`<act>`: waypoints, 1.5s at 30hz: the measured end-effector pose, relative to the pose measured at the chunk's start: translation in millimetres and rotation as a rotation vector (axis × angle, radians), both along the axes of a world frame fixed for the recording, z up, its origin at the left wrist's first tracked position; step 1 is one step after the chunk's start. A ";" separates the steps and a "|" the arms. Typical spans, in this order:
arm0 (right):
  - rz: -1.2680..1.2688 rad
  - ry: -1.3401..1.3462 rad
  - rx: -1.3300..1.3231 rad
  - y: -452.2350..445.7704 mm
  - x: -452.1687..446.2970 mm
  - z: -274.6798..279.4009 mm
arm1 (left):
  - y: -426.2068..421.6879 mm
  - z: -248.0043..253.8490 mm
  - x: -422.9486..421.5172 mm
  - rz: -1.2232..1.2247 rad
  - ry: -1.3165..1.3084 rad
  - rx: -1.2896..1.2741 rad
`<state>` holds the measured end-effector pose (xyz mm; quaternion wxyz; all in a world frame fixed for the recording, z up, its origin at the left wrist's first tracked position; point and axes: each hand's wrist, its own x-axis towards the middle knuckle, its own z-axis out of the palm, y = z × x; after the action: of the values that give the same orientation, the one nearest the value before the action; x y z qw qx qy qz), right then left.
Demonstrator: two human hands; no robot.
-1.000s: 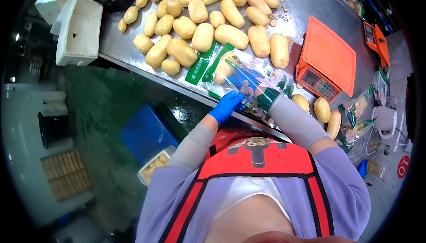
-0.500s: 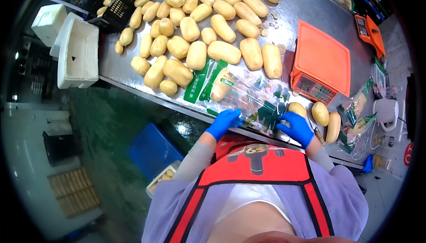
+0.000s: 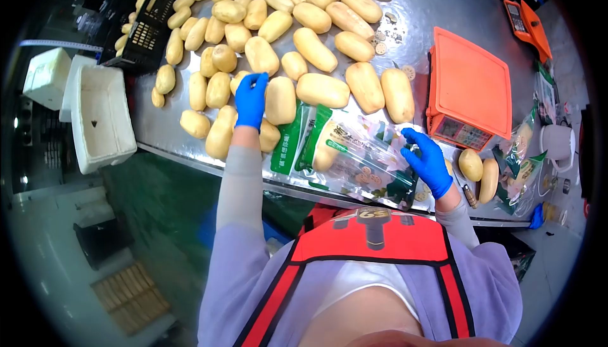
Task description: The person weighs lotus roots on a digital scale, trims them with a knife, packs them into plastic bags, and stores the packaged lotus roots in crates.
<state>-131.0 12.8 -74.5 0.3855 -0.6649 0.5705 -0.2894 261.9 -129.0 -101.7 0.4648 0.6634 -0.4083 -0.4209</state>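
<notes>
My left hand [image 3: 251, 103], in a blue glove, reaches over the pale yellow lotus roots [image 3: 280, 100] with its fingers stretched forward. It is over or touching a lotus root [image 3: 239, 81] that it partly covers. My right hand [image 3: 427, 163], also gloved in blue, is open, thumb and fingers apart, beside the right end of a clear printed plastic bag [image 3: 361, 150]. Inside the bag's green left end lies one lotus root [image 3: 325, 155]. Another green-ended bag [image 3: 288, 147] lies partly under it. A lotus root next to my right hand is mostly hidden.
An orange scale [image 3: 470, 81] stands right of the bags. Near it lie two lotus roots [image 3: 470, 165] and a wooden-handled tool [image 3: 469, 196]. Filled bags [image 3: 516, 163] are at the right edge. A black crate [image 3: 155, 20] and a white foam box [image 3: 101, 115] stand left.
My left hand has moved from the bag's near edge forward and left to the lotus roots. My right hand has lifted slightly and opened at the bag's right end. The view has shifted a little.
</notes>
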 end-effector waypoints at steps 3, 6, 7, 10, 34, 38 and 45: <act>-0.024 0.058 0.050 -1.0 3.9 -7.3 | -48.4 -16.1 -0.3 -0.116 -0.220 -0.151; -0.079 0.088 0.068 -0.2 5.2 -15.4 | -91.8 -30.4 -2.6 -0.235 -0.688 -0.342; -0.098 0.107 0.076 1.0 5.0 -18.8 | -106.0 -31.8 -1.9 -0.257 -0.687 -0.337; -0.145 0.113 0.096 8.6 6.1 -31.8 | -145.3 -38.9 2.8 -0.288 -1.019 -0.405; -0.535 0.066 -0.243 42.7 1.1 -40.0 | -167.4 -34.6 -0.3 -0.569 -0.726 -0.172; -0.790 0.570 -0.338 74.6 -94.6 -47.7 | -152.6 -31.0 -10.9 -0.610 -0.814 -0.116; -0.565 0.702 -0.087 81.2 -157.6 -52.6 | -115.2 -24.7 -27.9 -0.488 -0.922 -0.432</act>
<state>-288.7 94.0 -127.0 0.0459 -0.5565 0.8132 -0.1640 234.0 -244.3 -126.4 0.2530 0.5548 -0.7875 -0.0897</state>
